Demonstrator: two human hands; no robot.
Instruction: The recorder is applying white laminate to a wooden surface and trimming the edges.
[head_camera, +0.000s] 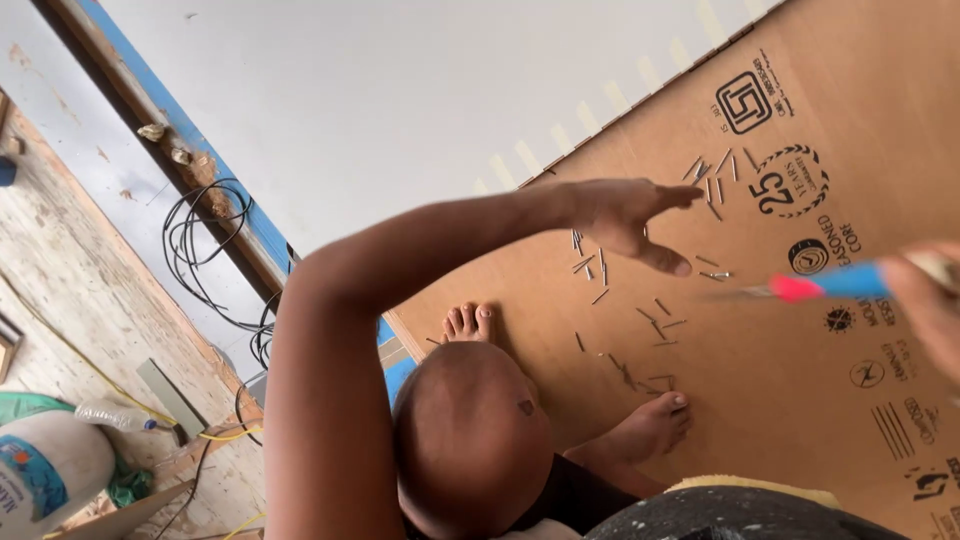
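Two hands: both over a brown board (800, 400) scattered with small nails (655, 325).
Right hand (925, 300): nearest, at the frame's right edge, blurred; fingers closed around the blue handle of a red-tipped screwdriver (830, 283).
Tool tip: points toward the left hand's thumb, near it.
Left hand (625, 215): farther, fingers (675, 195) spread wide and flat, gripping nothing; contact with the board cannot be told.
Nails: loose under and just beyond the fingertips, more below the thumb.
Risk: the tip could jab the thumb; bare feet (655, 425) beside loose nails could be pricked.
Far: black cables (205, 250) against a white wall.
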